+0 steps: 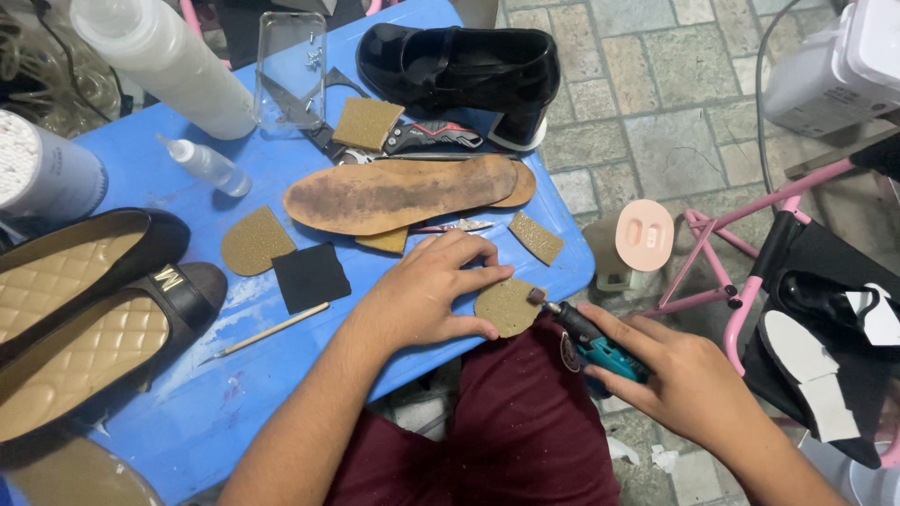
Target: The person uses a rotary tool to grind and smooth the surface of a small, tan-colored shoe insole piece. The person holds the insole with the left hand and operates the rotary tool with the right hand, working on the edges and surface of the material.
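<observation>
A small, makeshift shoe-repair workshop is showing itself here. A scuffed blue plastic table (178, 412) is serving as the bench, and a worn brown flat insole (398, 195) is lying at its centre. At twelve o'clock a glossy black block-heeled shoe (464, 66) is standing; at nine o'clock a pair of black flats with quilted tan linings (80, 309) is waiting. Tan cork-like cut pieces (254, 240) and a small clear glue bottle (208, 166) are sitting around the insole. Rough grey paving stones (656, 122) are forming the floor.
</observation>
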